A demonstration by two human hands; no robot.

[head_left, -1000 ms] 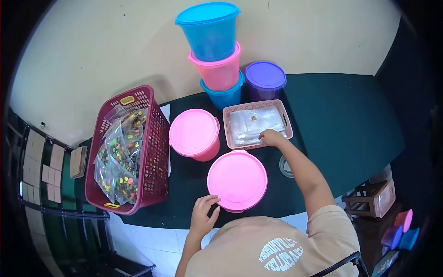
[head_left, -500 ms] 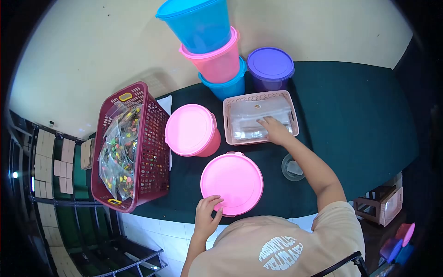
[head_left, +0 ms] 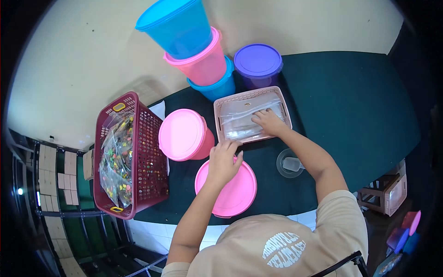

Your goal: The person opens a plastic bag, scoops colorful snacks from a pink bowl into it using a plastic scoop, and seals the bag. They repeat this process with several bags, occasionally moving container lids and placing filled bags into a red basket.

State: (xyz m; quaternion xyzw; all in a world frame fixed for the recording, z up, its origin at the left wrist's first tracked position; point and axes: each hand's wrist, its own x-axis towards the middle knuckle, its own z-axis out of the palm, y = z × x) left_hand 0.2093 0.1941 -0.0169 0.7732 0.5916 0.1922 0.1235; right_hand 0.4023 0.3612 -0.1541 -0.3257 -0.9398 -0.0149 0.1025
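My right hand [head_left: 268, 123] lies on clear plastic bags [head_left: 237, 127] stacked in a pale pink basket [head_left: 218, 116], its fingers spread over the top one. Over the far part of a pink lidded tub [head_left: 230, 196] is my left hand [head_left: 224, 161]. Its fingers are apart, hold nothing I can see, and point toward the basket's near edge. Close to my right forearm stands a small clear bowl [head_left: 280, 167] with a translucent scoop [head_left: 291, 164] in it.
A maroon laundry basket [head_left: 150, 161] on the left holds bags of colourful pieces [head_left: 117, 161]. Another pink tub [head_left: 184, 134] stands beside it. Behind are stacked blue and pink tubs [head_left: 203, 62] and a purple tub [head_left: 258, 62]. Dark green cloth [head_left: 350, 106] covers the table.
My left hand has moved forward from the near edge of the pink tub's lid toward the basket. My right hand stays over the bags, and the top bag's edge has shifted. The view has tilted.
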